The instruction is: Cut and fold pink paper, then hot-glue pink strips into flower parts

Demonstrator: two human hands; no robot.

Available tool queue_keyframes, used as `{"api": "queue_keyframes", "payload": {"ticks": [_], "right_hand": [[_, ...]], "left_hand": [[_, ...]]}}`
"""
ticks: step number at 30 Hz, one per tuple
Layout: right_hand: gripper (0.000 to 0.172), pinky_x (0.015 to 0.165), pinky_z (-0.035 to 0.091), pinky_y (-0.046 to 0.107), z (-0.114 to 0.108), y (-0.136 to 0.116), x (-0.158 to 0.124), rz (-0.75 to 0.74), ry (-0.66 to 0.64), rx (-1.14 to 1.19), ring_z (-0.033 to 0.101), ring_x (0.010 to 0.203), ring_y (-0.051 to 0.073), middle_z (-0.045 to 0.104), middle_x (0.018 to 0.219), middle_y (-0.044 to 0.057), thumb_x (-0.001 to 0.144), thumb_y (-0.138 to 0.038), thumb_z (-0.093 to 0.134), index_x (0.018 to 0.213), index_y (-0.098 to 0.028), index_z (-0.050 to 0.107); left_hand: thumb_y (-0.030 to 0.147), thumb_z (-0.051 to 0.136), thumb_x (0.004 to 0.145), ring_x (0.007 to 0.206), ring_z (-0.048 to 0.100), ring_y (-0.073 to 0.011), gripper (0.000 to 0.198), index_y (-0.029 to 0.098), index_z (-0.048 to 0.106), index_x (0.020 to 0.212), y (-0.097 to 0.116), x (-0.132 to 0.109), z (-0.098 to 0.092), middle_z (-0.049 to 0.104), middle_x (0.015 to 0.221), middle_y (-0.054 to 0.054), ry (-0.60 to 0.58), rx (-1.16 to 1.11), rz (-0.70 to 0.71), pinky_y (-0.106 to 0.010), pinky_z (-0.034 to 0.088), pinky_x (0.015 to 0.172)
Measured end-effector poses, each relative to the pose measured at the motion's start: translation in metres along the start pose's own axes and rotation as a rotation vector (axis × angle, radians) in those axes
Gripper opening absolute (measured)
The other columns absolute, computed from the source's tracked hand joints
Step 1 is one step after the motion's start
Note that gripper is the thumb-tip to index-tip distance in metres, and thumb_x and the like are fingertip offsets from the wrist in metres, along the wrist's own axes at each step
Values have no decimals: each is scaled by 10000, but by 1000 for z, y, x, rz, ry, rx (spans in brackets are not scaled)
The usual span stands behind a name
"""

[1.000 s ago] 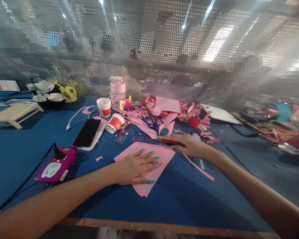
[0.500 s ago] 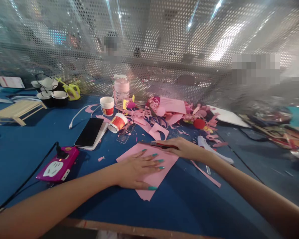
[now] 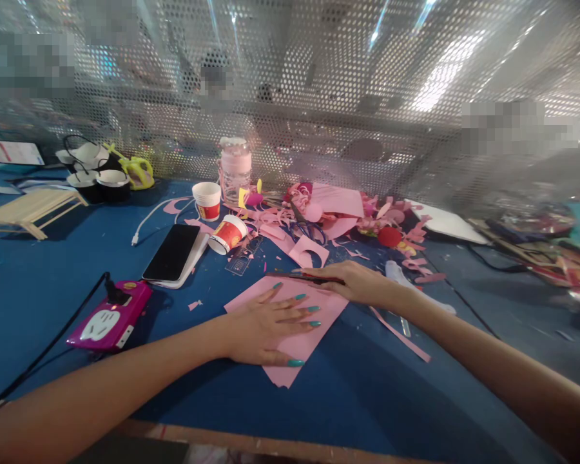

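A sheet of pink paper (image 3: 297,345) lies on the blue table in front of me. My left hand (image 3: 265,325) rests flat on it, fingers spread and pointing to the right. Along the far edge of the sheet, my right hand (image 3: 355,281) is closed around a slim red-and-black craft knife (image 3: 325,280), whose thin end points left. The knife lies low over the paper; whether its blade touches the sheet I cannot tell. Just beyond it is a pink scrap with a round cut-out (image 3: 307,250).
Pink offcuts and blue-handled scissors (image 3: 314,233) lie at the back. Left of them are paper cups (image 3: 228,234), a phone (image 3: 171,252) and a magenta power adapter (image 3: 110,316) with a cable. A hot glue gun (image 3: 399,274) is partly behind my right arm. Perforated mesh (image 3: 309,96) closes the back.
The view has shifted slightly. My right hand has rolled a little with the knife, so less red shows on it. My left hand stays flat on the paper.
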State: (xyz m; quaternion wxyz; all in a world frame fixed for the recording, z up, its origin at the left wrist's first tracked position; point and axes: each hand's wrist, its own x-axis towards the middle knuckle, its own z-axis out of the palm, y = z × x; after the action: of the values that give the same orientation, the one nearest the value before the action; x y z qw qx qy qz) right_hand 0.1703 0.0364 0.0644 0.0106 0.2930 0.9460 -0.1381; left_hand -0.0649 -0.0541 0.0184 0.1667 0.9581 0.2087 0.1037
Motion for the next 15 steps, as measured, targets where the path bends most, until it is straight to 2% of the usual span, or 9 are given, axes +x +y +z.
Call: {"api": "queue_keyframes", "payload": {"ticks": [8, 12, 15], "right_hand": [[395, 712, 435, 241, -6, -9, -2, 37, -22, -98, 618, 862, 157, 656, 1033, 8, 899, -314, 347, 1289, -345, 395], [393, 707, 440, 244, -4, -11, -3, 49, -22, -163, 619, 873, 162, 652, 1040, 22, 907, -324, 327, 1294, -334, 392], [396, 665, 447, 249, -1, -14, -4, 57, 7, -259, 629, 844, 175, 657, 1017, 41, 904, -316, 336, 1296, -328, 390]], "left_hand": [[531, 342, 842, 1334, 146, -230, 627, 289, 147, 1386, 2, 1, -1, 210, 1449, -25, -9, -11, -31, -464, -36, 1064], [540, 332, 841, 1339, 124, -219, 636, 285, 132, 1388, 1, 1, -1, 174, 1457, -21, -38, -7, -36, -457, -73, 1060], [539, 347, 837, 1335, 139, -226, 637, 292, 140, 1386, 0, 1, 0, 186, 1456, -18, -23, -11, -33, -454, -55, 1064]]}}
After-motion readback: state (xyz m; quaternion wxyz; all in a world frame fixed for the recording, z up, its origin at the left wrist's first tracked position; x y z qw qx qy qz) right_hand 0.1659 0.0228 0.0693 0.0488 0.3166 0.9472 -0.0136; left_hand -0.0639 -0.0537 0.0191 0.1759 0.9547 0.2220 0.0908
